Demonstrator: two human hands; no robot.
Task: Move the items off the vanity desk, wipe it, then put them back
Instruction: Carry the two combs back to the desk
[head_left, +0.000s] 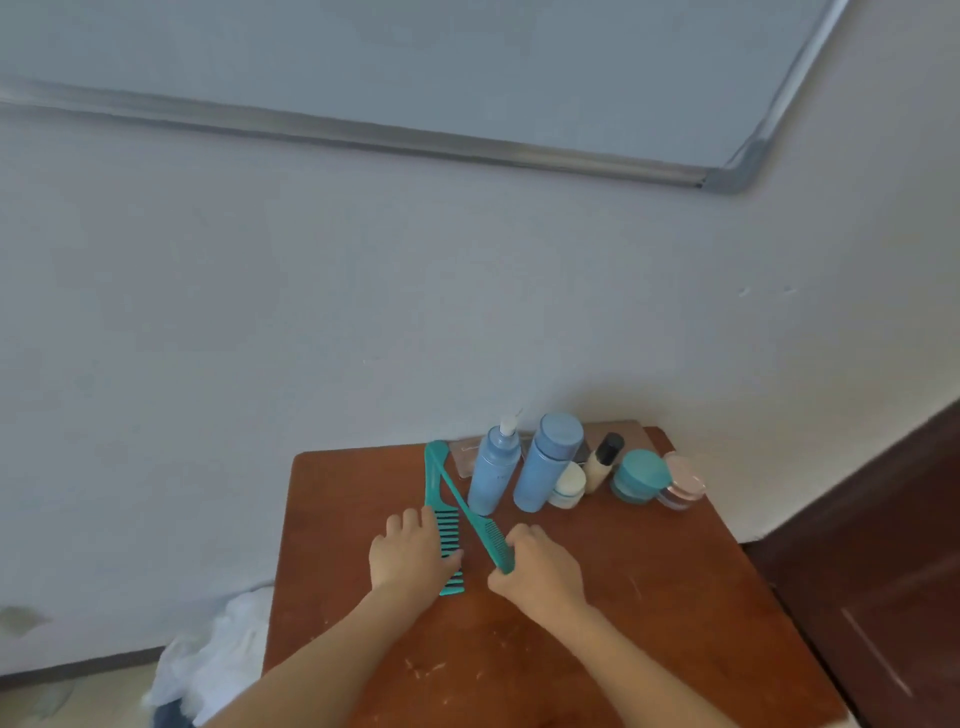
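Two teal combs lie crossed on the brown vanity desk (649, 597). My left hand (410, 556) rests on the toothed end of the wide-tooth comb (434, 483), thumb over its teeth. My right hand (540, 569) grips the toothed end of the thin tail comb (462, 504), whose handle points to the far left. Behind them stand a blue pump bottle (491, 475), a blue capped bottle (545, 465), a small white jar (569, 486), a cream bottle with a black cap (602, 462), a teal jar (639, 475) and a pink jar (683, 483).
A flat pinkish case (465, 452) lies against the wall behind the bottles. White cloth (218, 660) is heaped on the floor left of the desk. A dark wooden door (883, 545) stands to the right. A whiteboard (415, 67) hangs on the wall above.
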